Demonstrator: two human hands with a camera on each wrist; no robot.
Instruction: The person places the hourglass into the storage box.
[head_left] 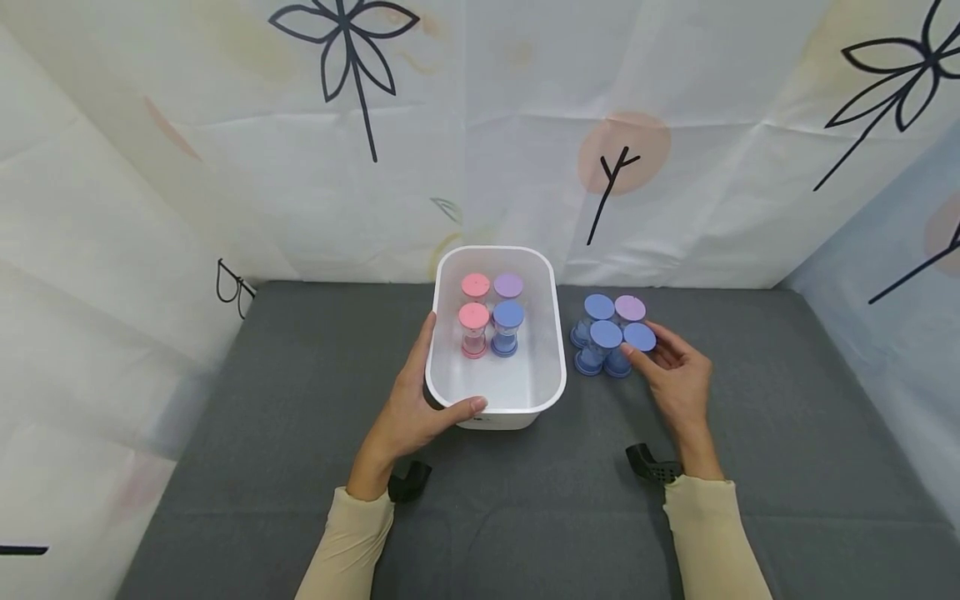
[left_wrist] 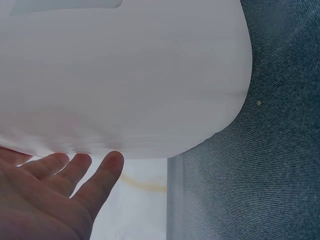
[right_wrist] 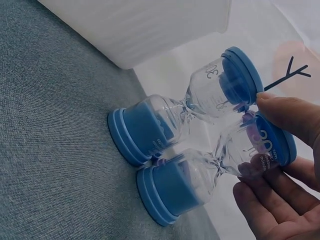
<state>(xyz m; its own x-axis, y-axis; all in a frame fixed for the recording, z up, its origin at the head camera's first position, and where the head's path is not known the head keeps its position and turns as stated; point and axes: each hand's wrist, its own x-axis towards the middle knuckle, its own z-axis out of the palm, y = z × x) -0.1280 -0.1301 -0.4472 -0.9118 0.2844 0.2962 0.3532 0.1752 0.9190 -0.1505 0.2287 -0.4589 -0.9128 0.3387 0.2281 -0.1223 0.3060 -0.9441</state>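
Right hand [head_left: 678, 375]: it is on the gray mat, low in the head view. Its thumb and fingers [right_wrist: 287, 112] pinch the top of one blue sand timer [head_left: 637, 339].
Blue sand timer: it stands on the mat, at the near right of a small bunch, touching the others.
Bunch: three more timers, two with blue tops [head_left: 599, 307] and one with a purple top [head_left: 630, 308], just right of the tub.
Left hand [head_left: 416, 400]: it holds the near left corner of the white tub [head_left: 557, 333], thumb on the rim, straight fingers along the wall.
In the tub: two pink timers [head_left: 474, 317], one purple [head_left: 508, 286], one blue [head_left: 508, 315], all standing up.
Mat [head_left: 787, 467]: gray cloth.
Behind: white sheets with black flowers [head_left: 352, 42].
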